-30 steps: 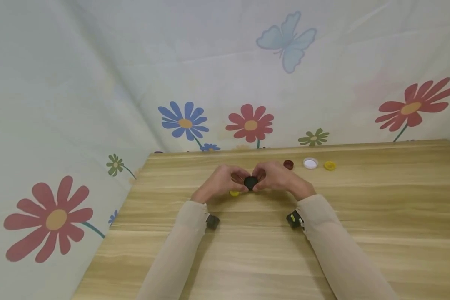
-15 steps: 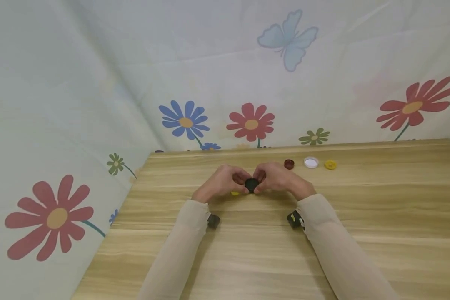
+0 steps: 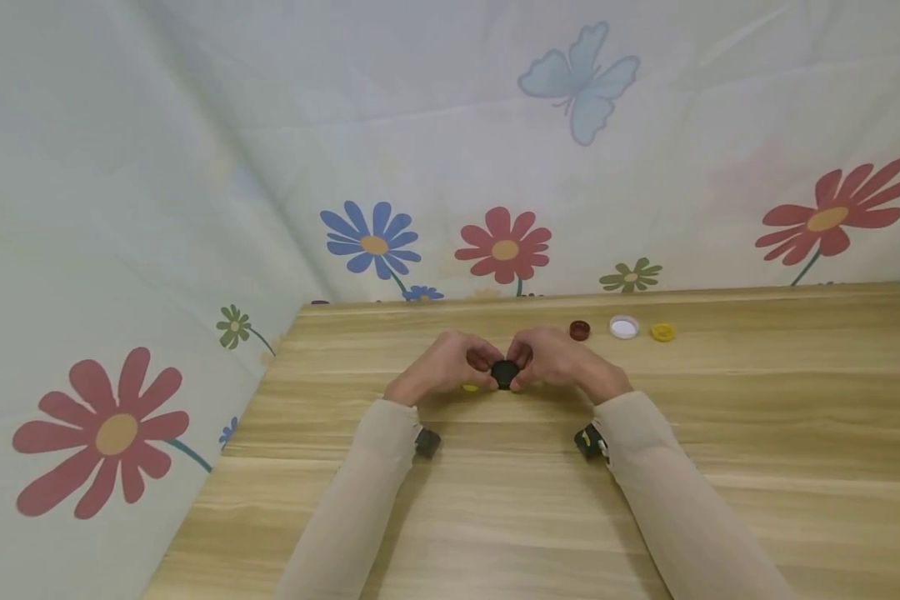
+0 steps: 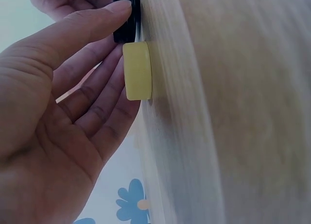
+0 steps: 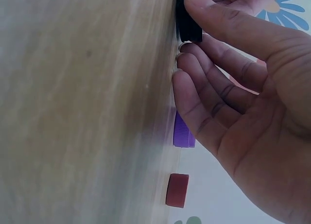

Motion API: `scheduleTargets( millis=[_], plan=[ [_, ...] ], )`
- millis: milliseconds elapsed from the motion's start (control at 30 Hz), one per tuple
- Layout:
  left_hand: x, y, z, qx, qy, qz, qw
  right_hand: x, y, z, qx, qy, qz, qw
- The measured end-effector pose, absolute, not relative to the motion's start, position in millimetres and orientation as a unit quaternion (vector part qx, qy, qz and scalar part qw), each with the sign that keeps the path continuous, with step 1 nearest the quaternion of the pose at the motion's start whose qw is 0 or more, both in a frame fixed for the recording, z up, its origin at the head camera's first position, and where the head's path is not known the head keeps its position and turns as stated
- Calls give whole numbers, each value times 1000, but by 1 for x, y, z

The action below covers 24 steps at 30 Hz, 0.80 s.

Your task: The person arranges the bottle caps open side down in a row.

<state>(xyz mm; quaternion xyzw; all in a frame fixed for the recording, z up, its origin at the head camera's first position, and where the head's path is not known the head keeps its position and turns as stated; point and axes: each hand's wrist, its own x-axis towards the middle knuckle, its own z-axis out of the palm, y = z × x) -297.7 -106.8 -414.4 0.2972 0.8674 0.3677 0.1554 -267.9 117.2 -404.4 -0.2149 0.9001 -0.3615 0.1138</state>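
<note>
Between 2 grips (image 3: 447, 362) (image 3: 553, 357), a black cap (image 3: 505, 375) is pinched.

Left arm (image 3: 345, 504) and right arm (image 3: 686, 500), both in long sleeves, slant inward from below, and out front the left hand (image 3: 450, 364) and right hand (image 3: 553, 358) face each other, fingertips close! Both are pinching, left thumb (image 4: 92, 26) and right thumb (image 5: 238, 20) pressing down, the remaining fingers curved in rows.

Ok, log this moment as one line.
left hand: pinches black cap | right hand: pinches black cap, opposite side | yellow cap: on table, beside left hand | dark red cap: on table, untouched
</note>
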Motion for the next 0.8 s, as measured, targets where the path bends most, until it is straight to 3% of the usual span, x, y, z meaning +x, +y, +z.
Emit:
scheduleTargets(
  millis=[800],
  plan=[
    [-296, -107, -412, 289, 870, 364, 166, -268, 116, -405, -210, 905, -349, 124]
  ],
)
